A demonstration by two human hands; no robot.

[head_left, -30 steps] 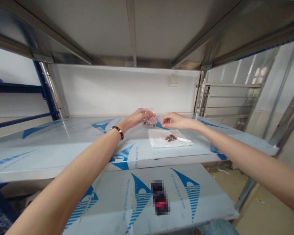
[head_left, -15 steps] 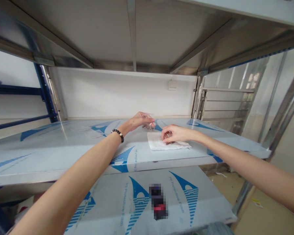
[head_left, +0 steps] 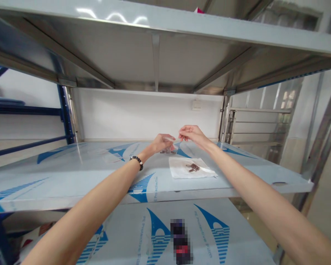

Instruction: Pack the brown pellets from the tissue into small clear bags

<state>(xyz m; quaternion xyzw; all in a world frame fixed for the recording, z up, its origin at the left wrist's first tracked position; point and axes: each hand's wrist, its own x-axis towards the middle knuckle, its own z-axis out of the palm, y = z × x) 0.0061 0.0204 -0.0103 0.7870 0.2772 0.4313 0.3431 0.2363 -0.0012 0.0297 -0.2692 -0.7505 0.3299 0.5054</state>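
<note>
pinching a clear bag, the left hand is near the right hand, fingertips close together, contents unclear.

A small pale switch plate sits on the white wall at the far side. Overhead spans the underside of a metal shelf. At left stands a dark blue rack holding something flat and blue. At far right is a pale rail frame. Near, on a lower shelf, lies a pixelated dark and red object.
</note>
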